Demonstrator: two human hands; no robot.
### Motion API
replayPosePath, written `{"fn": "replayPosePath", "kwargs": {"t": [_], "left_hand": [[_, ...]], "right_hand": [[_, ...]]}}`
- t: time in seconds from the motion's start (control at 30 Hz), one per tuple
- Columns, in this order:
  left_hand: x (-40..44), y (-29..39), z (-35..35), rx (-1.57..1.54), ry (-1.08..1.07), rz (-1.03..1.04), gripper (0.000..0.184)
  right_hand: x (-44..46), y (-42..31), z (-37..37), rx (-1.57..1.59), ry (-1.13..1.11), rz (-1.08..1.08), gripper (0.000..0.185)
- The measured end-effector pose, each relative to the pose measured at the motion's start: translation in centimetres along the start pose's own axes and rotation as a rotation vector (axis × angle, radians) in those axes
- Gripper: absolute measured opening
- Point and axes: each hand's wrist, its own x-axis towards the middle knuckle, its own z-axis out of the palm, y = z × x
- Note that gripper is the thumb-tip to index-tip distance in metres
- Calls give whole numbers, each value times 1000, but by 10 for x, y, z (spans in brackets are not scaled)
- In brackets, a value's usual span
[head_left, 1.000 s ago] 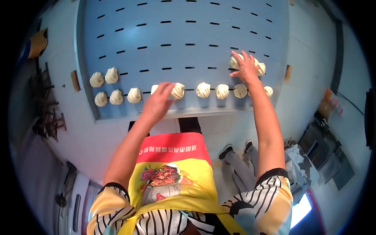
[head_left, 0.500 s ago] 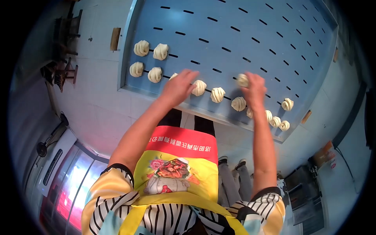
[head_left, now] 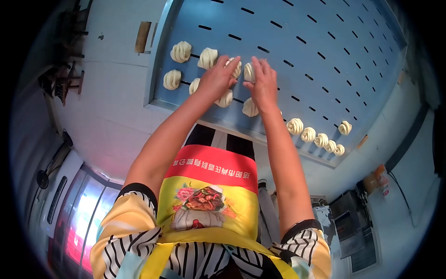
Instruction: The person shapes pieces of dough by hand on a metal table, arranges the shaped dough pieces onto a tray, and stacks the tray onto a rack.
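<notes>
My left hand (head_left: 220,80) has its fingers curled round a twisted dough bun (head_left: 236,70) in the upper row of the blue slotted tray (head_left: 320,60). Just to its right, my right hand (head_left: 263,86) grips another twisted bun (head_left: 249,72) between thumb and fingers, low over the tray. Left of my hands are two upper-row buns, one at the end (head_left: 180,51) and one nearer (head_left: 207,58). Beneath my wrists, lower-row buns such as this one (head_left: 224,98) and this one (head_left: 250,108) are partly covered.
Several buns (head_left: 308,134) line the tray's near edge on the right, with one more bun (head_left: 344,128) set behind them. A raised metal rim (head_left: 209,122) borders the tray. My yellow and red apron (head_left: 209,186) is below. A person's grey trouser leg (head_left: 266,211) shows under the tray.
My right hand has moved left with its bun, close to my left hand. My left hand has shifted from the lower row to a bun in the upper row. The view has shifted slightly.
</notes>
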Motion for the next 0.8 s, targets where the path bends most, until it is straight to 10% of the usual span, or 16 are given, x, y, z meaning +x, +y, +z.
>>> {"fn": "replayPosePath", "kwargs": {"t": [0.2,0.7,0.8], "left_hand": [[11,-20,1,97,80,284,55],[13,-6,8,59,78,162,49],[15,-5,8,264,-59,50,71]], "right_hand": [[-8,8,1,156,97,35,65],[-25,20,20,35,249,103,58],[-21,28,35,-46,211,109,67]]}}
